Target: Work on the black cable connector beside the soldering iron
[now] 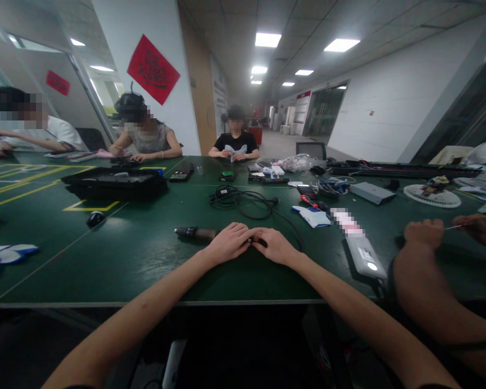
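Note:
A corded electric screwdriver or drill (pixel 198 233) lies lengthwise on the green table, its dark tip pointing left. My left hand (pixel 229 243) is closed over its brown body. At the tail end, my right hand (pixel 273 246) has its fingers curled around a small dark part by the cable, mostly hidden between both hands. The black cable (pixel 251 212) runs from the right side of my hands and loops on the table beyond, its plug lying at the right of the coil.
A black tray (pixel 115 182) stands far left, with a black mouse (pixel 95 218) nearer. Rightward lie gloves (pixel 314 217), a red-handled screwdriver (pixel 309 201), a white device (pixel 364 256) and a fan part (pixel 431 193). Another person's arm (pixel 423 281) reaches in at right; several people sit around the table.

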`<action>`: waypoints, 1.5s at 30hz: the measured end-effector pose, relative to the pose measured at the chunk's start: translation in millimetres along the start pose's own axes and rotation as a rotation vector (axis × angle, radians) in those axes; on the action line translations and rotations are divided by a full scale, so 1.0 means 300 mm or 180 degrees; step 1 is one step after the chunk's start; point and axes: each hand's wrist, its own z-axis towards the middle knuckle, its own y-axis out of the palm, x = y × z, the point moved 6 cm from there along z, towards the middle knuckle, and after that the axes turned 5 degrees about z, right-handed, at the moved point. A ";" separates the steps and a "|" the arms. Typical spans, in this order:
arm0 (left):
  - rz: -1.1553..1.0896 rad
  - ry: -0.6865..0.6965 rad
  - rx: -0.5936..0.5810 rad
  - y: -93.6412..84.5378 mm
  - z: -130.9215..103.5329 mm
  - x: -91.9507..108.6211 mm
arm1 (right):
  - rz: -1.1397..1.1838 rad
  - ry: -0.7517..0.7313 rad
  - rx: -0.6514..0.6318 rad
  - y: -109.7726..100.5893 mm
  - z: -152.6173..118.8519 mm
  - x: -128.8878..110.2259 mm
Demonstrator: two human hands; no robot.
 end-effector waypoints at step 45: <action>-0.0063 -0.0031 0.0001 0.010 -0.003 -0.009 | -0.0020 -0.0031 -0.0031 0.002 0.000 0.002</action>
